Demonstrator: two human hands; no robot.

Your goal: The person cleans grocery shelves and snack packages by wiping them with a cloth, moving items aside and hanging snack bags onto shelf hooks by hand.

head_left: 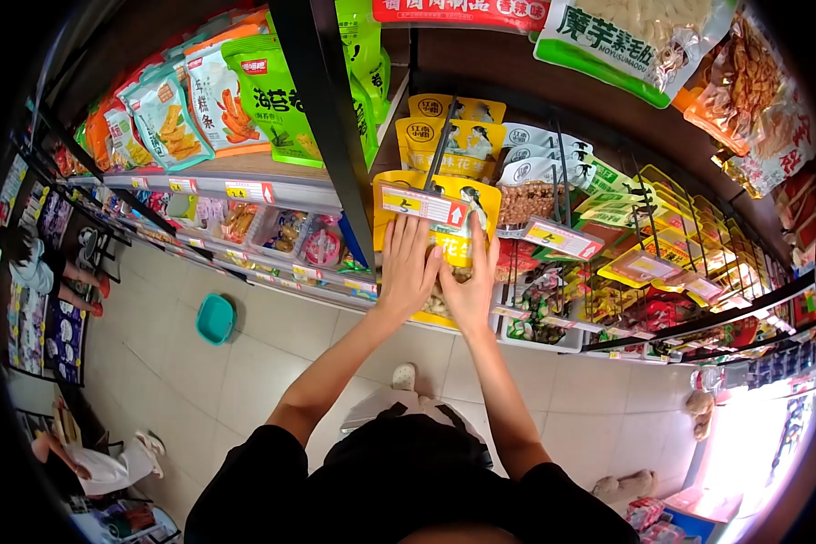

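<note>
Both hands reach to a yellow snack bag (490,201) that hangs on a shelf hook under a price tag (423,205). Flat on the bag's left front lies my left hand (410,263), its fingers extended just below the tag. My right hand (470,276) rests on the right side of the bag, fingers pointing up and thumb apart, near my left thumb. More yellow bags (444,145) hang behind. White-topped peanut bags (528,192) hang to the right, with another price tag (562,238) before them.
A black post (322,118) stands left of the hooks, beside green snack bags (267,95). Low trays (284,231) hold small packets. A teal basket (216,318) sits on the tiled floor. Two people (32,258) are at the left edge. Large bags (639,45) hang overhead.
</note>
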